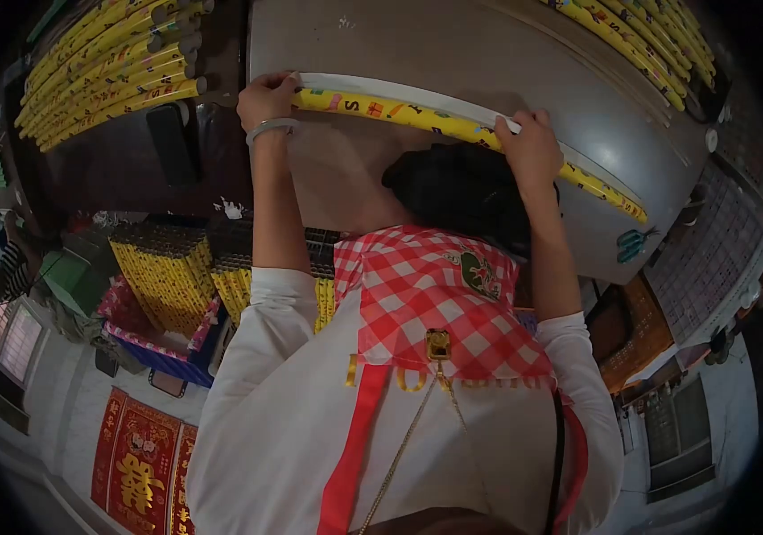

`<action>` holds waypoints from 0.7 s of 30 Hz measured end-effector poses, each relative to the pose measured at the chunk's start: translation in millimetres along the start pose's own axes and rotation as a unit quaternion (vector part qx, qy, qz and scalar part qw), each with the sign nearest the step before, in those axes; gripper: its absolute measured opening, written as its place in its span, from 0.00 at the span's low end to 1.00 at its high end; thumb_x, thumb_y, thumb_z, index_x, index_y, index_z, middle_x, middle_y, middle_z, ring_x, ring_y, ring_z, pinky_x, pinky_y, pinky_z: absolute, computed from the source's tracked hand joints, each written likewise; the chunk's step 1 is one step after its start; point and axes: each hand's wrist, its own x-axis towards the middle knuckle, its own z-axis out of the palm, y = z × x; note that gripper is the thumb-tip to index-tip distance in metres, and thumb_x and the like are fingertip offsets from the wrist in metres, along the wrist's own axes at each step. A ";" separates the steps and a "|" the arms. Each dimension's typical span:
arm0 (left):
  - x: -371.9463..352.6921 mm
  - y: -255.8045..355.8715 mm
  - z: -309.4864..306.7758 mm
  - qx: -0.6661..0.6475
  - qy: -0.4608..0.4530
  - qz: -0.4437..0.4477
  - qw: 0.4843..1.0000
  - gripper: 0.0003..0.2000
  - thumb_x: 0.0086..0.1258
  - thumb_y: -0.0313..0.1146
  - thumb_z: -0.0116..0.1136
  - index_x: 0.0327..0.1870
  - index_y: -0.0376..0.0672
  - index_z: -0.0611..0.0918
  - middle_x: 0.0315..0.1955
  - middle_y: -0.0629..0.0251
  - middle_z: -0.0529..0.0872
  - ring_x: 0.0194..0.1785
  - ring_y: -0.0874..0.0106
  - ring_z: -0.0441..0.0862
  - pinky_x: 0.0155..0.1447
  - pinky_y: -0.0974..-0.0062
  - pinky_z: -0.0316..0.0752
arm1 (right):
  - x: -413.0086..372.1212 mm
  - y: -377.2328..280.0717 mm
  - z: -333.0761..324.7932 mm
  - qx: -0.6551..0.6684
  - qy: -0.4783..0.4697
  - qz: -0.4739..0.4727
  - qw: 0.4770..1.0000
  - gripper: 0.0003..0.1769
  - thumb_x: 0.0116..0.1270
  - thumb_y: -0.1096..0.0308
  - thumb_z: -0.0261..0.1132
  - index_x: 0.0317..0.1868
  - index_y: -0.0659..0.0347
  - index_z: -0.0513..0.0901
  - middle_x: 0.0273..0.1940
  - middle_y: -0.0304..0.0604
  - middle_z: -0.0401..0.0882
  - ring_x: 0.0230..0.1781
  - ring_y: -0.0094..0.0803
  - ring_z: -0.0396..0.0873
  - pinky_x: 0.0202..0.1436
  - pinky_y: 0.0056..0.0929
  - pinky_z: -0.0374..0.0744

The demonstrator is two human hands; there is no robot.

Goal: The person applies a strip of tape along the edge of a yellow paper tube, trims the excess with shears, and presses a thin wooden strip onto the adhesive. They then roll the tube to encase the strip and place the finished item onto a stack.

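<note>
A long yellow wrapping-paper tube (pixel 399 113) printed with gifts and letters lies across the brown tabletop in front of me, with a white strip (pixel 381 86) along its far side. My left hand (pixel 267 100), a bracelet at the wrist, is closed on the tube's left end. Farther right along its length, my right hand (pixel 533 147) pinches the tube and the white edge between thumb and fingers. The tube's right end sticks out past that hand. Just below the tube, a black cloth or bag (pixel 461 192) rests at the table's near edge.
Stacks of finished-looking yellow tubes (pixel 114 76) lie at the upper left, with more tubes (pixel 640 45) at the upper right. Teal-handled scissors (pixel 631 246) lie on the right. A dark phone-like object (pixel 170 143) is at left. A blue basket (pixel 163 357) stands below.
</note>
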 end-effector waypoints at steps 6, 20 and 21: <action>0.3 0.7 2.2 0.011 0.033 0.023 0.999 0.14 0.45 0.40 0.65 0.33 0.47 0.84 0.29 0.67 0.84 0.35 0.70 0.82 0.40 0.72 0.76 | 0.5 -0.4 2.0 -0.013 -0.004 0.008 1.000 0.16 0.54 0.53 0.60 0.34 0.57 0.81 0.40 0.44 0.72 0.39 0.41 0.75 0.35 0.41 0.75; 50.6 0.7 1.4 0.206 -0.038 -0.013 0.978 0.20 0.40 0.46 0.72 0.31 0.42 0.83 0.30 0.63 0.84 0.34 0.72 0.82 0.40 0.71 0.76 | 4.0 -0.9 -1.3 0.020 -0.061 0.033 0.997 0.20 0.54 0.52 0.57 0.40 0.58 0.80 0.45 0.44 0.70 0.44 0.43 0.73 0.42 0.44 0.72; 58.2 1.1 0.5 0.202 -0.031 -0.014 0.979 0.20 0.40 0.46 0.72 0.31 0.42 0.83 0.30 0.63 0.84 0.34 0.72 0.82 0.40 0.71 0.76 | 3.9 -1.3 -1.9 0.022 -0.057 0.027 0.998 0.20 0.54 0.52 0.57 0.40 0.58 0.80 0.45 0.44 0.70 0.44 0.43 0.73 0.42 0.44 0.72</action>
